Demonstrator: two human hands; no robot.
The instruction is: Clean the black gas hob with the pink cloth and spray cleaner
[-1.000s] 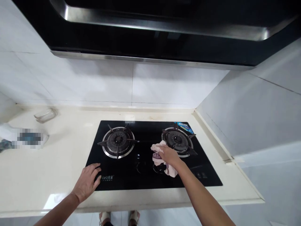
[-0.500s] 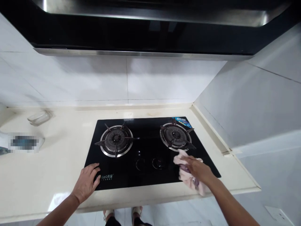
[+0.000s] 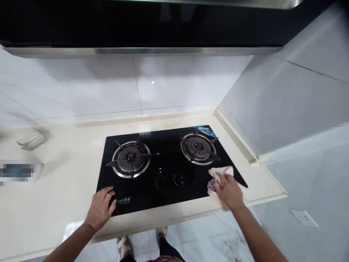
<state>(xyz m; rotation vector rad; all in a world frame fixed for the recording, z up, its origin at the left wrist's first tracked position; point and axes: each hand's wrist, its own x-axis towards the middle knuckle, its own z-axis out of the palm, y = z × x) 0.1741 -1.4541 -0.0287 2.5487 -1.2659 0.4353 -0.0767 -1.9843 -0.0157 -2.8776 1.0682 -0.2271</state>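
Observation:
A black glass gas stove (image 3: 147,196) is set in the cream counter, with a left burner (image 3: 131,156) and a right burner (image 3: 198,146). My right hand (image 3: 228,191) presses a crumpled pale pink cloth (image 3: 225,170) with purple patches onto the stove's front right corner. Part of the cloth hangs toward the counter's front edge. At the front left corner, my left hand (image 3: 100,206) rests with loosely spread fingers on the glass, holding nothing. Two control knobs (image 3: 180,180) sit between the hands.
Overhead hangs a black range hood (image 3: 136,29) with a metal rim. On the left of the counter (image 3: 68,182) are a clear plastic-looking piece (image 3: 32,139) and a blurred-out white item (image 3: 39,170). A tiled wall (image 3: 286,109) closes the right side, with a socket (image 3: 304,217) lower down.
My right hand has swept the cloth rightward along the stove's front right corner, and the cloth lies flatter. My left hand stays at its corner. The camera view has shifted somewhat.

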